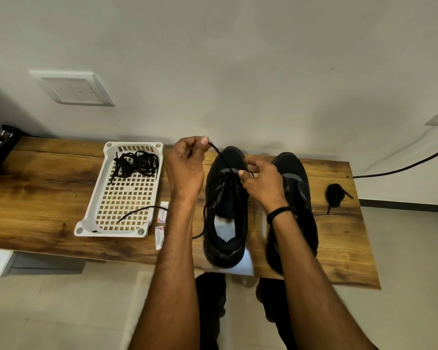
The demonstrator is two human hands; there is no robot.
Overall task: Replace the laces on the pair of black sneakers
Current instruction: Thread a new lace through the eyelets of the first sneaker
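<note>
A wood-grain bench stood against a pale wall beyond the hands; light floor tiles lay nearer, beneath both.

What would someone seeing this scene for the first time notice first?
The left hand pinches a black lace pulled taut up from the sneaker at mid-table, while the right hand grips the same lace at the eyelets. A white basket to the left holds a tangle of black laces, and a coiled lace lies near the right end of the wooden table, beyond the second sneaker.
</note>
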